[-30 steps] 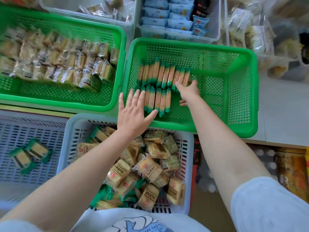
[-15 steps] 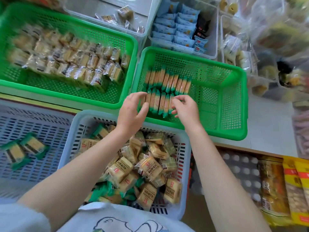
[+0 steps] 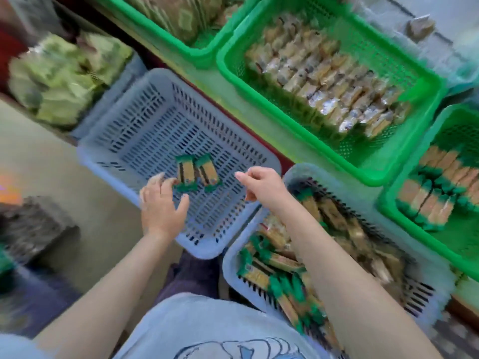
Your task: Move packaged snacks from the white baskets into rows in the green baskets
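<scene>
My left hand [image 3: 161, 203] is spread and reaching for the last two green-ended packs [image 3: 196, 172] in the nearly emptied white basket [image 3: 145, 117]; my right hand [image 3: 261, 183] hangs loosely curled, holding nothing. The second white basket [image 3: 425, 255] looks well stocked. One green basket [image 3: 404, 66] holds full rows; the far-right one [image 3: 388, 203] has two rows begun. No label is readable through the blur.

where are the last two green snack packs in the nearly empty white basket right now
In the head view, the two green snack packs lie side by side on the floor of the left white basket, between the left hand and the right hand.
</scene>
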Tool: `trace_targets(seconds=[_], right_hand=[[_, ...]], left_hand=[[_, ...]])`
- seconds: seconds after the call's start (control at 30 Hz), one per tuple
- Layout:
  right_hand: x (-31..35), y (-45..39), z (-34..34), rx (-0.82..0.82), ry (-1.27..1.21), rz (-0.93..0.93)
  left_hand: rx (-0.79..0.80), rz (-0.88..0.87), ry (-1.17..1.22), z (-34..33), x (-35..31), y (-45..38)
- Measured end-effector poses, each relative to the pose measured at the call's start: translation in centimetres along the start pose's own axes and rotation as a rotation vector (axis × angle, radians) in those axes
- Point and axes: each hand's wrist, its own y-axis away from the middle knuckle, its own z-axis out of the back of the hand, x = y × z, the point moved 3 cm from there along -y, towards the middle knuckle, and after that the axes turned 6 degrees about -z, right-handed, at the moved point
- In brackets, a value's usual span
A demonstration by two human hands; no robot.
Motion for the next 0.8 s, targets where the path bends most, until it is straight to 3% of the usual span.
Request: trace_targets(seconds=[0.13, 0.3, 0.63, 0.8], right_hand=[[0.9, -5.8, -7.5, 0.03, 0.158, -0.194], [-0.1, -12.2, -12.2, -0.169, 0.311, -0.435], [2.4, -15.2, -18.6, -0.27, 0.517, -0.565], [3.4, -15.5, -19.5, -0.248, 0.71, -0.458]], left_hand=[[0.038, 0.123, -0.106, 0.0, 6.5, 0.4], [0.122, 0.094, -0.161, -2.3, 9.9, -0.4], [-0.025, -0.045, -0.075, -3.2, 11.1, -0.6], [-0.011, -0.035, -0.061, -3.1, 11.1, -0.6]])
